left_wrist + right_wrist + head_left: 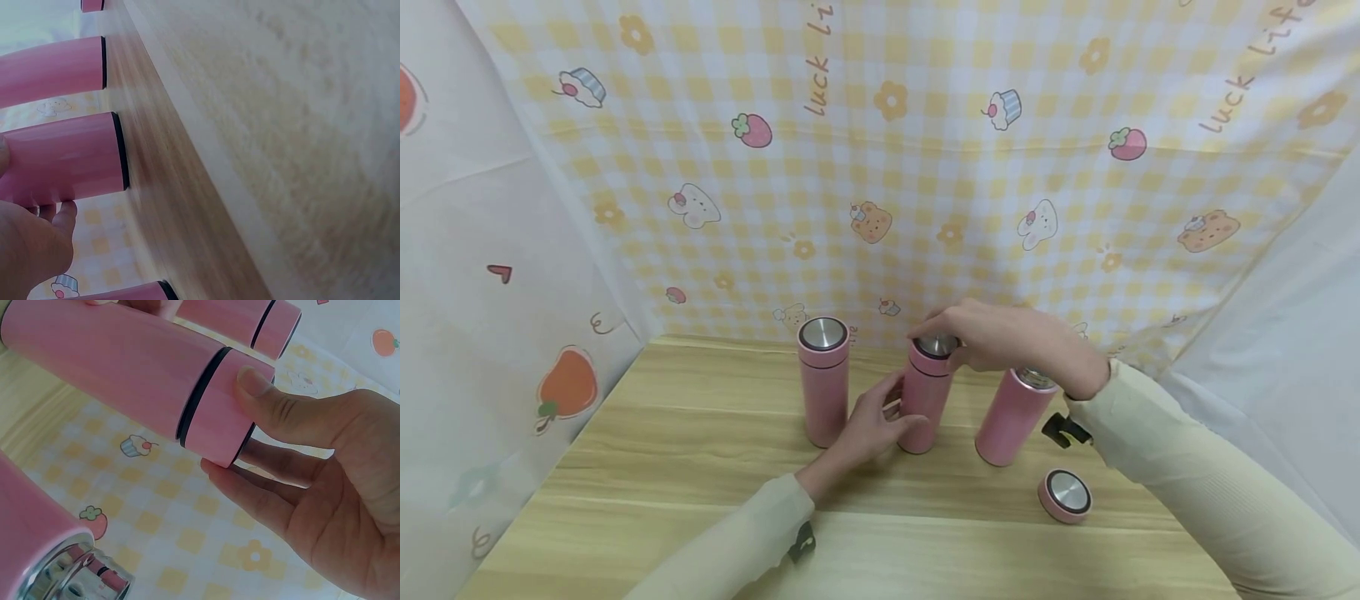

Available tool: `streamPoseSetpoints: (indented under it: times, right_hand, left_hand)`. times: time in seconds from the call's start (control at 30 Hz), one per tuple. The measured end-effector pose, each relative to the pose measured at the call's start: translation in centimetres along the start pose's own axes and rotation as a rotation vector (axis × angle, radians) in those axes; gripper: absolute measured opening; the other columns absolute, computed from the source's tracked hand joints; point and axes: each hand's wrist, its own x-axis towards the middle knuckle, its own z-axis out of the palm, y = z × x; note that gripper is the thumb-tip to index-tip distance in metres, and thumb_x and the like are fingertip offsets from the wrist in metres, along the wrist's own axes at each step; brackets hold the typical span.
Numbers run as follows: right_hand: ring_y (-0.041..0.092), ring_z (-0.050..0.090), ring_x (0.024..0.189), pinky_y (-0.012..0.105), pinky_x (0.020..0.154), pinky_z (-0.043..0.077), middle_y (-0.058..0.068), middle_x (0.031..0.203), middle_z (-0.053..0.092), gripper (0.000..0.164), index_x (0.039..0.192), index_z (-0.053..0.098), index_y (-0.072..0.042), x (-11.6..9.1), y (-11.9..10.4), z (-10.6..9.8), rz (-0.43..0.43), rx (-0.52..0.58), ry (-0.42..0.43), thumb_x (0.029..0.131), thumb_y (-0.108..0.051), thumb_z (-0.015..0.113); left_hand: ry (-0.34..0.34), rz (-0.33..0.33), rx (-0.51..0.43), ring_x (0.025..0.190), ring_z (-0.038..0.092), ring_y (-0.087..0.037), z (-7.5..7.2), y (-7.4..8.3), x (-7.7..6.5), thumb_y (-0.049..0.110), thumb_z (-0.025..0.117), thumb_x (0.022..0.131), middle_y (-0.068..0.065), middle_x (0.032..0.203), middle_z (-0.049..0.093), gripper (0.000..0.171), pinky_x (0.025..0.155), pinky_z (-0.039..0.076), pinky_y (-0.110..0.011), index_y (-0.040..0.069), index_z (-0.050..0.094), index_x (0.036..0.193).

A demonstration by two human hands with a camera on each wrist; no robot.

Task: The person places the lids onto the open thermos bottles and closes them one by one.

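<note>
Bottle point(927, 396) at the middle of three is standing toward the bench's point(700, 500) back edge; the left grip point(877, 423) is grasping its body while the right grip point(1003, 335) is pinching its lid point(217, 415). Good twisting is likely depending on holding the body steady, squeezing evenly and turning about the bottle's axis, clear of the uncapped bottle point(1015, 417). No brand is showing on visible pink surfaces; the backdrop cloth point(925, 171) is reading "luck life".
</note>
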Motion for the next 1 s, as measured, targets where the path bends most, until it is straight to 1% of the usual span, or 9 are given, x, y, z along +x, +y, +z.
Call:
streamPoseSetpoints:
  times: [0.27, 0.47, 0.6, 0.63, 0.7, 0.73, 0.87, 0.93, 1.0]
  right_hand:
    - [0.02, 0.064, 0.109, 0.027, 0.081, 0.057, 0.013, 0.131, 0.064, 0.06, 0.139, 0.061, -0.002, 0.1, -0.1, 0.0, 0.01, -0.001, -0.011, 0.082, 0.015, 0.073]
    - [0.019, 0.064, 0.103, 0.027, 0.077, 0.057, 0.013, 0.13, 0.064, 0.059, 0.139, 0.061, -0.002, 0.1, 0.0, 0.1, 0.018, -0.016, -0.003, 0.083, 0.015, 0.072]
    - [0.018, 0.064, 0.098, 0.027, 0.075, 0.057, 0.012, 0.126, 0.066, 0.058, 0.139, 0.061, -0.002, 0.2, 0.2, 0.3, 0.01, -0.031, 0.006, 0.084, 0.011, 0.075]
    - [0.017, 0.064, 0.096, 0.027, 0.074, 0.056, 0.012, 0.124, 0.066, 0.058, 0.139, 0.061, -0.001, 0.2, 0.2, 0.3, 0.007, -0.034, 0.007, 0.084, 0.011, 0.075]
    - [0.016, 0.063, 0.091, 0.026, 0.071, 0.056, 0.011, 0.122, 0.067, 0.057, 0.139, 0.061, -0.001, 0.2, 0.2, 0.3, 0.008, -0.036, 0.008, 0.084, 0.01, 0.074]
    - [0.015, 0.062, 0.088, 0.026, 0.07, 0.055, 0.01, 0.12, 0.067, 0.057, 0.139, 0.061, -0.001, 0.2, 0.2, 0.3, 0.01, -0.037, 0.008, 0.085, 0.009, 0.074]
    - [0.013, 0.059, 0.081, 0.027, 0.066, 0.053, 0.008, 0.115, 0.067, 0.056, 0.139, 0.061, -0.003, 0.2, 0.1, 0.3, 0.035, -0.045, 0.007, 0.086, 0.005, 0.076]
    - [0.013, 0.058, 0.081, 0.027, 0.066, 0.053, 0.007, 0.113, 0.067, 0.056, 0.139, 0.062, -0.004, 0.2, 0.1, 0.3, 0.045, -0.049, 0.009, 0.086, 0.002, 0.077]
    - [0.013, 0.058, 0.081, 0.028, 0.066, 0.053, 0.006, 0.112, 0.067, 0.055, 0.138, 0.062, -0.005, 0.2, 0.1, 0.3, 0.05, -0.05, 0.015, 0.086, 0.0, 0.078]
  left_hand:
    - [0.001, -0.005, 0.004, 0.134, 0.049, -0.021, 0.1, -0.1, 0.0, 0.018, 0.079, 0.091, -0.01, 0.147, 0.051, 0.072, 0.105, 0.047, -0.03, 0.01, 0.043, 0.153]
    - [0.01, -0.007, -0.004, 0.135, 0.049, -0.025, 0.1, -0.1, 0.0, 0.018, 0.079, 0.091, -0.014, 0.148, 0.05, 0.074, 0.106, 0.046, -0.034, 0.008, 0.041, 0.154]
    - [0.018, -0.001, -0.019, 0.135, 0.048, -0.027, 0.2, -0.1, -0.1, 0.014, 0.079, 0.091, -0.016, 0.148, 0.05, 0.075, 0.108, 0.045, -0.038, 0.007, 0.04, 0.154]
    - [0.018, -0.005, -0.02, 0.136, 0.047, -0.028, 0.2, 0.0, -0.1, 0.012, 0.079, 0.091, -0.017, 0.148, 0.049, 0.075, 0.108, 0.045, -0.04, 0.005, 0.039, 0.154]
    - [0.016, -0.004, -0.025, 0.135, 0.047, -0.032, 0.2, 1.1, -0.4, 0.008, 0.077, 0.092, -0.021, 0.147, 0.049, 0.073, 0.108, 0.045, -0.044, 0.001, 0.039, 0.153]
    - [0.016, -0.003, -0.032, 0.135, 0.047, -0.033, 0.2, 1.1, -0.4, 0.007, 0.077, 0.092, -0.021, 0.147, 0.048, 0.073, 0.108, 0.045, -0.045, 0.0, 0.038, 0.153]
    - [0.007, -0.002, -0.017, 0.135, 0.048, -0.03, 0.1, 1.1, -0.5, 0.011, 0.077, 0.093, -0.018, 0.148, 0.049, 0.072, 0.108, 0.045, -0.041, 0.002, 0.04, 0.153]
    - [0.004, -0.001, -0.013, 0.136, 0.047, -0.025, 0.2, 0.1, -0.3, 0.016, 0.078, 0.093, -0.015, 0.149, 0.049, 0.073, 0.107, 0.045, -0.037, 0.006, 0.04, 0.154]
    - [0.0, -0.006, -0.003, 0.136, 0.048, -0.022, 0.1, 0.0, -0.2, 0.018, 0.078, 0.093, -0.012, 0.149, 0.049, 0.073, 0.107, 0.045, -0.033, 0.007, 0.04, 0.154]
